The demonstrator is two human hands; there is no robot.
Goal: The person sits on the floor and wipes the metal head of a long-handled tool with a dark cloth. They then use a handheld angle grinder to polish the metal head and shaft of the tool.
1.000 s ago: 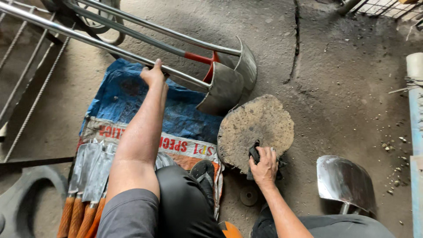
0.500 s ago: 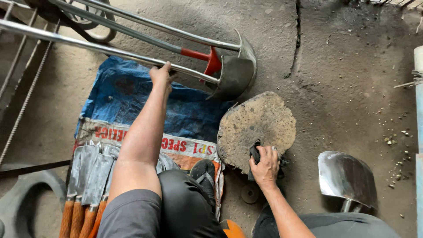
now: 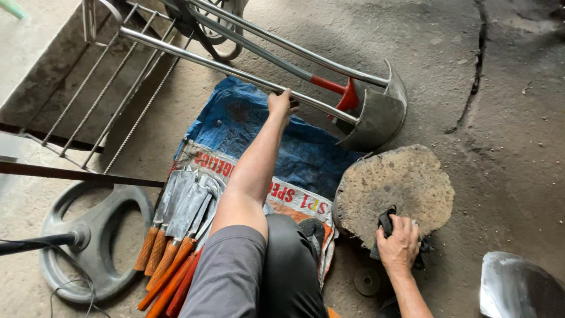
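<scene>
Two long-handled metal spades are lying across the concrete floor (image 3: pixel 506 118), their blades together at the right; the nearer spade (image 3: pixel 376 121) is having its steel shaft gripped by the left hand (image 3: pixel 281 103), fingers curled around the tube. The farther spade (image 3: pixel 329 65) is showing a red collar where shaft meets blade. A third blade (image 3: pixel 518 288) is gleaming at the lower right corner. The right hand (image 3: pixel 401 244) is pressing down, closed on a dark cloth (image 3: pixel 385 227), against the edge of one round, flat stone (image 3: pixel 394 188) that is sitting on the floor just right of the person's knee. One blue printed sack (image 3: pixel 247 129) is lying spread under the left arm, carrying a row of about five or six knives (image 3: pixel 176 229) with orange handles. One grey wheel-shaped casting (image 3: pixel 100 241) is resting at the lower left.
</scene>
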